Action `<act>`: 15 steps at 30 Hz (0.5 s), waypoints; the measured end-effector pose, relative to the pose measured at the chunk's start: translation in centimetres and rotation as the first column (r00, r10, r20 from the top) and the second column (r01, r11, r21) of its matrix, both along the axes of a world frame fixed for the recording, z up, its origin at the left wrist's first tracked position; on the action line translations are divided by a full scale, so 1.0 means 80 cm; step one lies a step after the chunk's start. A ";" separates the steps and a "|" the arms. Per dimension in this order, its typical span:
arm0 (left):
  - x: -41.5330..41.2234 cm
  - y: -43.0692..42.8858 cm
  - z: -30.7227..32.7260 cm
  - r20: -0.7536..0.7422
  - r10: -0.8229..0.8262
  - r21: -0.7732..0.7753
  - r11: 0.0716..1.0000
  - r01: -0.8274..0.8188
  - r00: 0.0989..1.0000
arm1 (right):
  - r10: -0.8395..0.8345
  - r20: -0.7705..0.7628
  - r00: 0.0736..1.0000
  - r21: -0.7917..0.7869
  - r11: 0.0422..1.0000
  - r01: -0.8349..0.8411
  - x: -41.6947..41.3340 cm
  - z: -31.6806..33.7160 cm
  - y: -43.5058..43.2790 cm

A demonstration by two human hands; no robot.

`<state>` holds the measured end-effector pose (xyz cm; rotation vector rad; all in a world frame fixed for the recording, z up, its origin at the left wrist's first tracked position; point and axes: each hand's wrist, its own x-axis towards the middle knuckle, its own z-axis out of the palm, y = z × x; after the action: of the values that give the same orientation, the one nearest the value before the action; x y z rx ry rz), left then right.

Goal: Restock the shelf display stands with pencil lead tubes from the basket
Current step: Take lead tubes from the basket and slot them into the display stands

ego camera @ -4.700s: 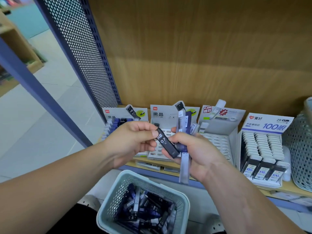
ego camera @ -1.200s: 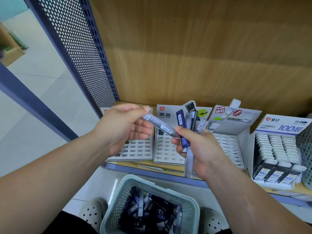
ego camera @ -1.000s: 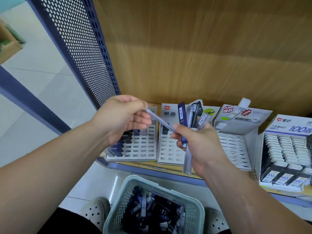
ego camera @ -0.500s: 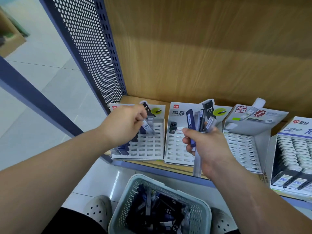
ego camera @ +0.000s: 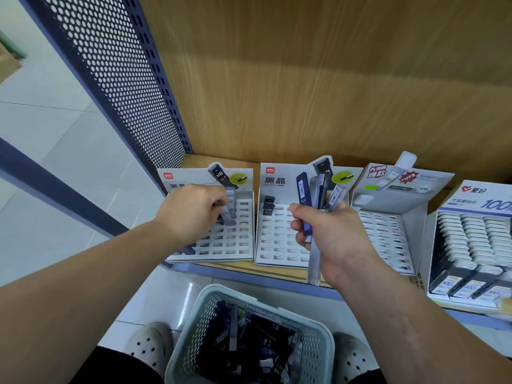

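We extend left hand (ego camera: 191, 213) forward, pinching slim clear plastic lead tube (ego camera: 229, 217); right hand (ego camera: 331, 235) upright, fist gripping bunch of blue, black and clear lead tubes (ego camera: 304, 191).

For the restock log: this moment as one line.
left hand: holds clear tube at leftmost stand; right hand: grips spare tubes; basket: holds more tubes

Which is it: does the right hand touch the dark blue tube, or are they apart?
Touching. The head view shows the right hand curled round the dark blue tube.
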<state>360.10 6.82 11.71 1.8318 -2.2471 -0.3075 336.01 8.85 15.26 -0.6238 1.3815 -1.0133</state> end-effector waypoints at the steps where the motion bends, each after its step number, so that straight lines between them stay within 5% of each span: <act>1: -0.001 0.000 0.000 -0.001 0.002 -0.014 1.000 -0.002 1.000 | 0.000 0.003 1.000 -0.002 1.000 0.000 -0.001 0.001 0.000; 15: -0.011 -0.003 -0.017 0.131 -0.074 -0.082 0.993 0.086 0.989 | -0.003 0.006 1.000 0.008 1.000 0.003 -0.006 0.005 0.001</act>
<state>359.19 6.57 10.38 1.7665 -2.3832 -0.1052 335.56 8.94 15.63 -0.6127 1.3811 -1.0113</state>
